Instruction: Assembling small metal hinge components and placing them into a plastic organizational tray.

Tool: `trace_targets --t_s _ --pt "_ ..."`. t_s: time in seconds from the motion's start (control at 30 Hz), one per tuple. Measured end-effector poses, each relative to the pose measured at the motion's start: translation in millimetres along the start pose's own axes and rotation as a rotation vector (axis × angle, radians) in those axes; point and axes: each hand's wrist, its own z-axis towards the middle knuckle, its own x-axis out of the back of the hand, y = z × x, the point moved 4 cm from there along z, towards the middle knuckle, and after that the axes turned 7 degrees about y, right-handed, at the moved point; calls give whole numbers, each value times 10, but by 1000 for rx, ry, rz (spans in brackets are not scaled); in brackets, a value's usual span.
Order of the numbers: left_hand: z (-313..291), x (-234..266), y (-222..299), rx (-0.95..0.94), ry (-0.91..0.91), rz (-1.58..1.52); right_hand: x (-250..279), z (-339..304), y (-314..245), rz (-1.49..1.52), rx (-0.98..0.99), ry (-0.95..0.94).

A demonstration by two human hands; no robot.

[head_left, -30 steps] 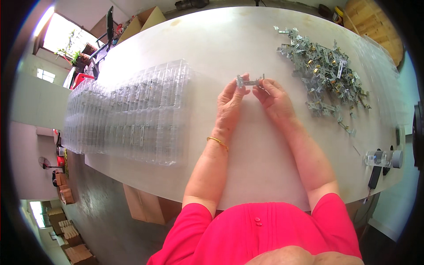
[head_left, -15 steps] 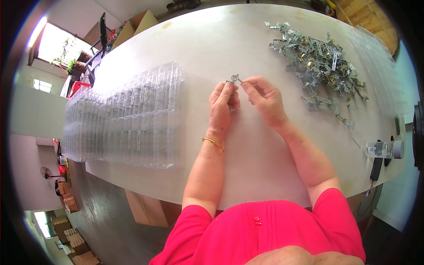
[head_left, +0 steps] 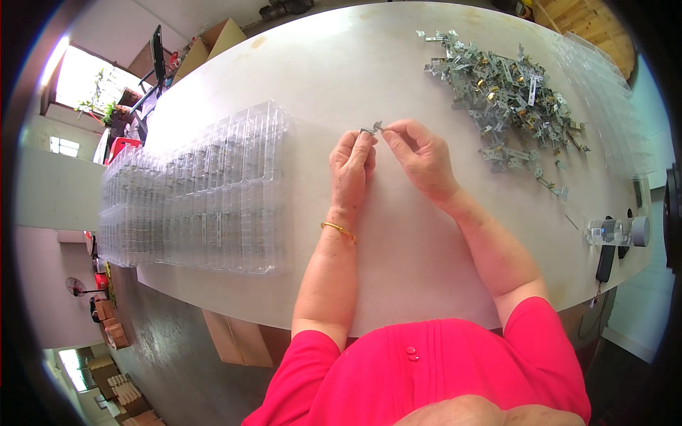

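Note:
Over the middle of the white table (head_left: 320, 64), my left hand (head_left: 351, 165) pinches a small metal bracket (head_left: 372, 129) between thumb and fingers. My right hand (head_left: 420, 157) has thumb and forefinger closed at the bracket's right end; whether a separate small piece sits in that pinch cannot be made out. To the right lies a heap of similar metal brackets (head_left: 508, 96), some with brass-coloured parts. Clear plastic trays (head_left: 266, 153) stand stacked to my left, with metal pieces in their compartments.
More clear plastic trays (head_left: 604, 106) lie along the table's far right side. A clear bottle with a grey lid (head_left: 614, 232) rests near the right edge, beside a black object (head_left: 605, 263). A thin rod (head_left: 572, 222) lies in front of the heap. Cardboard boxes (head_left: 231, 337) stand below the table.
The bracket has turned between my fingers and now shows a narrower side. My right fingertips have come slightly closer to my left hand. The whole view has shifted a little.

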Motion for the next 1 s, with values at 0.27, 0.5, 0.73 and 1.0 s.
trace_targets --t_s 0.27,0.5,0.73,1.0 --pt "5 30 16 -83 32 105 16 12 -44 -127 73 -9" --pt "8 14 -21 -147 4 234 47 43 -66 -150 118 -16" --pt "-5 -13 -49 -208 22 344 12 57 10 -118 47 -62" --pt "-51 -115 -30 -232 -70 448 88 103 -60 -159 307 123"
